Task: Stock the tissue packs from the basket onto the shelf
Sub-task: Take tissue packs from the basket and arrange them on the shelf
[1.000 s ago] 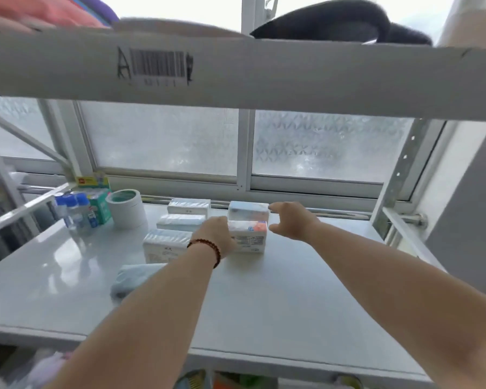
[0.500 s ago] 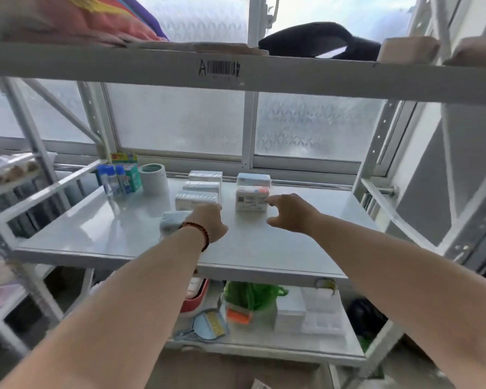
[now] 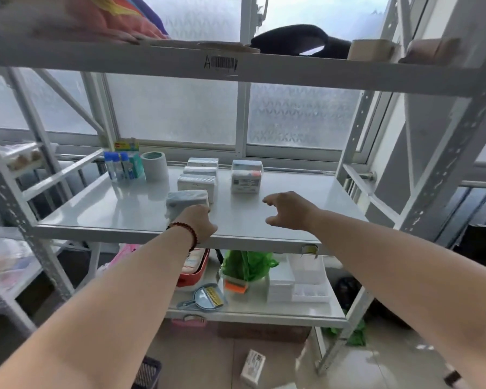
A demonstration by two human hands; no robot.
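Observation:
On the white middle shelf (image 3: 118,217), three white tissue packs (image 3: 197,181) stand in a row running front to back. To their right is a stack of two packs (image 3: 247,179). A grey-blue pack (image 3: 185,200) lies nearest the front. My left hand (image 3: 201,224), with a bead bracelet at the wrist, hovers at the shelf's front edge just before that pack, fingers curled, nothing seen in them. My right hand (image 3: 288,210) floats over the shelf in front of the stack, fingers spread and empty. A dark basket (image 3: 149,372) shows at the bottom edge.
Small blue-capped bottles (image 3: 118,168) and a tape roll (image 3: 153,165) stand at the shelf's back left. The upper shelf beam (image 3: 292,73) runs overhead. Below, a green bag (image 3: 247,265), dustpan (image 3: 205,297) and clear boxes (image 3: 300,282). One pack (image 3: 253,367) lies on the floor.
Both hands have drawn back from the stacked packs toward the shelf's front edge. The view has pulled away, so the lower shelf and floor now show.

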